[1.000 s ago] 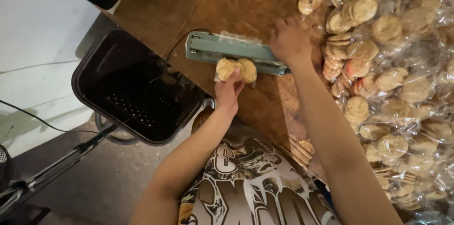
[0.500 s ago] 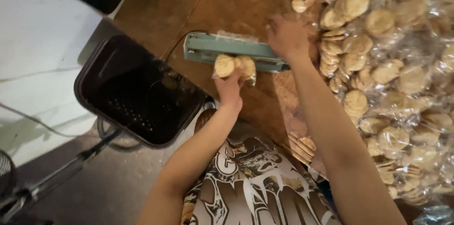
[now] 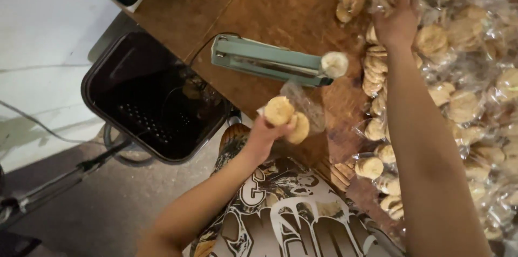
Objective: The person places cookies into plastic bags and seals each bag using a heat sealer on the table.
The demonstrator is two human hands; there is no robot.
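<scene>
Two hands, one green sealer, one black bin, many bagged cookies.

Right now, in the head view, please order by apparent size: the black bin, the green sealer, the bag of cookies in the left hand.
1. black bin
2. green sealer
3. bag of cookies, held in the left hand

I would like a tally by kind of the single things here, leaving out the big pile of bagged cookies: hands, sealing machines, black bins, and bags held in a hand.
Hands: 2, the left hand and the right hand
Green sealing machine: 1
Black bin: 1
Clear bag of cookies held in the left hand: 1
Total: 5
</scene>
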